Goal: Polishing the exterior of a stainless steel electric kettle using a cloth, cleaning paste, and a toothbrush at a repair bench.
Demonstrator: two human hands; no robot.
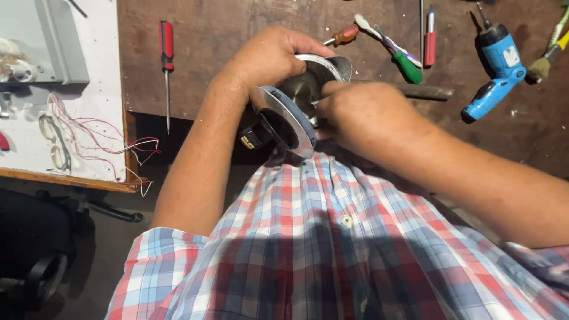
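My left hand [269,56] grips a round metal motor-like part [293,109] with a grey-blue flange and a shiny housing, held tilted against my chest above a plaid shirt. My right hand [361,115] is closed against the right side of the part, fingers pinched at its housing; whether it holds a small tool is hidden. A black and yellow connector sticks out of the part's lower left.
On the brown workbench [207,47] lie a red-handled screwdriver [167,53], an orange-handled one [344,37], a green-handled tool [406,62], a red pen-like driver [430,41] and a blue cordless drill [498,68]. A white board [89,148] with red and white wires sits left.
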